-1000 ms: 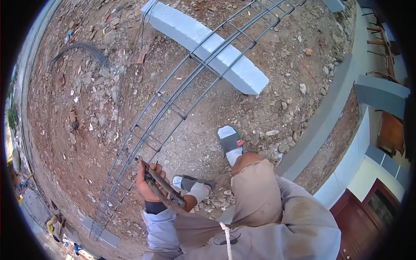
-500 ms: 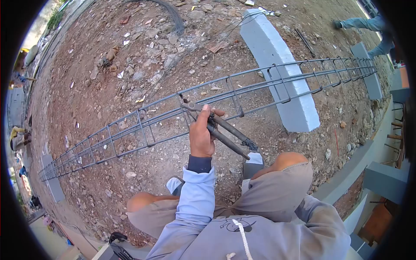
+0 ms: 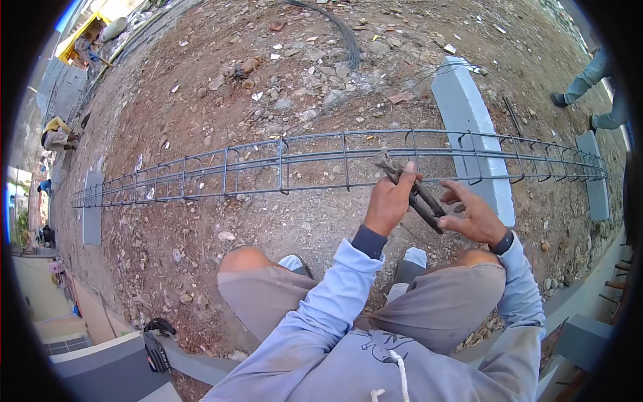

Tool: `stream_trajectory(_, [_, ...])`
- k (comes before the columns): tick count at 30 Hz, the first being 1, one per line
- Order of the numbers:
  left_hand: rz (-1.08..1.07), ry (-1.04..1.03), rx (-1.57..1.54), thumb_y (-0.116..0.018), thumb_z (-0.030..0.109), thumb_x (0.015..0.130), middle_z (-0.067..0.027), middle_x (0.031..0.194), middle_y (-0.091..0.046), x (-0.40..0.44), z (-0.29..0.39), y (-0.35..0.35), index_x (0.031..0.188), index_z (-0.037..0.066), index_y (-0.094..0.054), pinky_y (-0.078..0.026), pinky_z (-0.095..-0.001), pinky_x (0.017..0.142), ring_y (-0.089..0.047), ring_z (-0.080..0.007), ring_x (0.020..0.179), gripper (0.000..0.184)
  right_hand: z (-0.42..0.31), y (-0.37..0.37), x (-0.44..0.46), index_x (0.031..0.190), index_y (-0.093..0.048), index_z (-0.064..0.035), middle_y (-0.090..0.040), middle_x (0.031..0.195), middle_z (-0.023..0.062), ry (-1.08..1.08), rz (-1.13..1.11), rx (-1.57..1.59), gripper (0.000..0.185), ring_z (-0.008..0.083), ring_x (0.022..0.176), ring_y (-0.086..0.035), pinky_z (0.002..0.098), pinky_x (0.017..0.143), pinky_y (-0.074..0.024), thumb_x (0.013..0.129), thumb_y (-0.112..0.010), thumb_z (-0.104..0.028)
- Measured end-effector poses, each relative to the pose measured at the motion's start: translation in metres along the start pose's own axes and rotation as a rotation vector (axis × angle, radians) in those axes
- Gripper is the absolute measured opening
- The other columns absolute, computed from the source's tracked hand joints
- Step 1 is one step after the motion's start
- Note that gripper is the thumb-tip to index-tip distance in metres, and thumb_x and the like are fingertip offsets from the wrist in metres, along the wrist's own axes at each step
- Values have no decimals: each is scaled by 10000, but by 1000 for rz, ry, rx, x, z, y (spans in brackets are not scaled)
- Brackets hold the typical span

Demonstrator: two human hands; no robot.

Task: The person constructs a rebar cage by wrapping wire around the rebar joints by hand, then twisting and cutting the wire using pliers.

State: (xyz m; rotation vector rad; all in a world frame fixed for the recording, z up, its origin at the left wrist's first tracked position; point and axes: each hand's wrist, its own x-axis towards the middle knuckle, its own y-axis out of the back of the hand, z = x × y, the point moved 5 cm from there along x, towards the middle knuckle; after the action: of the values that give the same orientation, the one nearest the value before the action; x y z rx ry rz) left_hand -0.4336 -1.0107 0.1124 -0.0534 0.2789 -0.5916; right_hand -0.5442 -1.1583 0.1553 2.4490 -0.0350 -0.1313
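My left hand (image 3: pixel 390 202) is closed around a pair of pincers (image 3: pixel 429 216), whose jaws point up and left. The jaws are over the lower side of a long steel rebar cage (image 3: pixel 315 159); whether they touch it I cannot tell. My right hand (image 3: pixel 477 214) is at the handle ends, its fingers bent and apart, the thumb close to one handle. The cage has several long bars joined by square stirrups and lies across the view in front of my knees.
The cage rests on a large grey block (image 3: pixel 477 114), with more blocks at its right end (image 3: pixel 598 184) and left end (image 3: pixel 92 218). A wire bundle (image 3: pixel 345 37) lies on the rubble ground. One person's legs (image 3: pixel 589 79) are at right; another person (image 3: pixel 57 136) crouches at far left.
My right hand has come into view beside the pincers' handles. My left hand and the pincers have moved right along the cage. The view has turned, so the cage now lies more level.
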Motion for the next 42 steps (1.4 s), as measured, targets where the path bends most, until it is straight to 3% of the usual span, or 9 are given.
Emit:
stream_trajectory(3, [-39,-98,97,-453,484,928,-53,637,-562,-12,-7,-24,887,-4,-655,-402,-278,490,-524,-114,573,529,0,-19,6,1347,-354,-22,-619,929,184,-91,-199,121,864,334,874,-621,389,803,-483,668,-774,-354])
stream_trajectory(10, [-145,28,270,-452,452,937,-76,685,-618,-22,-23,-38,889,-20,-645,-467,-324,641,-588,-176,680,512,12,-25,1,1155,-456,3,-593,844,244,-119,-197,-62,589,413,812,-592,429,715,-465,652,-686,-199])
stream_trajectory(13, [15,-208,451,-447,451,940,-62,667,-594,-33,-17,-27,893,-13,-644,-441,-307,562,-555,-144,615,506,38,-34,1,1098,-458,23,-576,785,250,-146,-133,-102,513,436,765,-576,450,672,-446,645,-632,-147])
stream_trajectory(20, [173,209,-378,-359,492,959,41,569,-403,-53,-35,61,949,5,-590,-243,-189,371,-316,-35,409,539,109,-108,-1,1191,-463,45,-555,1065,297,-172,-136,-342,625,423,1008,-539,432,888,-436,694,-671,-271])
stream_trajectory(24, [156,124,-666,-329,550,944,48,552,-342,-54,7,52,940,19,-537,-215,-194,352,-284,-37,397,571,8,-94,46,1263,-439,48,-537,1163,236,2,-529,396,603,305,1144,-499,380,953,-406,877,-554,-401])
stream_trajectory(30, [141,-98,-729,-357,514,949,33,541,-348,-30,75,55,897,28,-536,-350,-245,396,-379,-96,427,520,-88,-66,64,1048,-555,4,-616,820,84,171,-714,558,377,146,793,-600,287,733,-471,933,-492,-350])
stream_trajectory(31, [180,-106,-681,-364,497,953,29,547,-364,-24,82,61,898,25,-536,-383,-253,413,-418,-107,445,505,-97,-66,67,969,-559,-20,-514,639,-11,200,-589,611,275,64,584,-503,219,551,-406,948,-474,-280])
stream_trajectory(35, [218,-142,-400,-370,431,970,11,591,-430,-8,112,95,935,11,-531,-489,-304,526,-535,-149,534,452,-115,-55,92,1021,-566,-25,-402,606,-61,112,-245,762,220,22,509,-362,185,454,-286,948,-462,-204])
stream_trajectory(42, [2,41,-328,-310,435,975,-6,550,-453,27,127,100,944,-1,-515,-518,-386,462,-540,-182,459,483,-128,-20,90,1041,-629,-23,-476,633,-29,120,-183,430,232,61,571,-409,230,526,-356,912,-497,-164])
